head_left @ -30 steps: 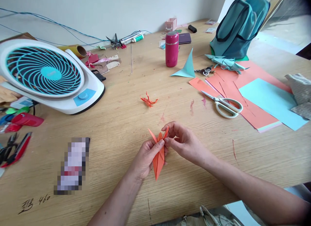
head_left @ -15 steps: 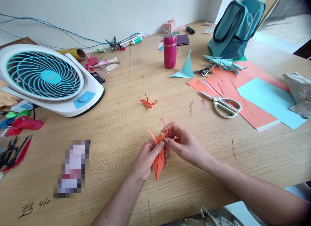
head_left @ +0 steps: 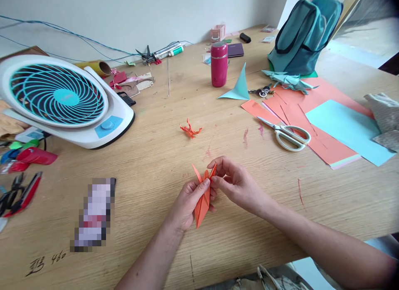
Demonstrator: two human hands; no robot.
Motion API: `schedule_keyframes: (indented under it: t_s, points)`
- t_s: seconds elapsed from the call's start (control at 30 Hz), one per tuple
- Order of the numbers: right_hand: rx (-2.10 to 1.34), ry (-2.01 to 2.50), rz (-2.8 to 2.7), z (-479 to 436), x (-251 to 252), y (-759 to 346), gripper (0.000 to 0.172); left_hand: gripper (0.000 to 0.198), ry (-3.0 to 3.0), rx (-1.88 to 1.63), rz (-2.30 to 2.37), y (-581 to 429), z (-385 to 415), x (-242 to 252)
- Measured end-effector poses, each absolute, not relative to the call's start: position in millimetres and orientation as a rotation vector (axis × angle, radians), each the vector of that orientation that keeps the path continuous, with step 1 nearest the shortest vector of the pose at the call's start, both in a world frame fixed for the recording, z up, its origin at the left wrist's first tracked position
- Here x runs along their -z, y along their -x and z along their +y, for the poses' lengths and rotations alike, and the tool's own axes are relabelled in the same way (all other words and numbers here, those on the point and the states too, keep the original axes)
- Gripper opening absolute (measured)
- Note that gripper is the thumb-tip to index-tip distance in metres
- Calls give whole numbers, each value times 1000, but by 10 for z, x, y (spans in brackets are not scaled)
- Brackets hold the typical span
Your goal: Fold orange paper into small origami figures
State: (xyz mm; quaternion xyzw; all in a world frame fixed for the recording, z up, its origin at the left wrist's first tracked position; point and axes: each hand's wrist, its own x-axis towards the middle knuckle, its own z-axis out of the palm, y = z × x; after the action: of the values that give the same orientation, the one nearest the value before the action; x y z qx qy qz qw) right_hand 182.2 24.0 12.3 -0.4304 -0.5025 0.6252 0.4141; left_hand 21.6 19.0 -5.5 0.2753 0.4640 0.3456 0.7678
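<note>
An orange origami piece [head_left: 202, 206], folded into long narrow points, is held over the near middle of the table. My left hand [head_left: 190, 200] is closed around its middle, thumb on top and fingers behind. At its upper right point, my right hand [head_left: 230, 177] pinches the paper between thumb and forefinger. Another narrow point rises at the upper left, and the widest point aims down toward me. Just beyond my hands lies a small orange folded figure [head_left: 190, 129] with thin, leg-like tips.
White-handled scissors [head_left: 291, 138] rest beside orange paper sheets [head_left: 336, 150] and a light blue sheet [head_left: 346, 127] on the right. Farther back stand a magenta flask [head_left: 219, 65], a folded blue paper [head_left: 238, 88] and a teal bag [head_left: 299, 40]. A fan [head_left: 62, 100] occupies the left.
The lower point of the origami piece has swung slightly left and up. Both hands keep their hold; the whole view has shifted slightly.
</note>
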Motion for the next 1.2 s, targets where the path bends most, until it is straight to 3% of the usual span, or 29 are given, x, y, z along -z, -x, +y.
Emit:
schedule_keyframes:
  t_s: [0.67,0.87,1.0,1.2]
  points:
    - [-1541,1045,-1300,249,-59,-1837,11,44,-803,-822,1060,-250,153,53]
    - [-1234,1131,-1550,238,-28,-1887,31,47,-1046,-851,1194,-264,138,6]
    - [-1015,1101,-1780,249,-63,-1948,21,44,-1093,-860,1208,-261,134,-55]
    - [-550,1090,-2134,270,-99,-2049,21,35,-1199,-884,1217,-227,159,-38]
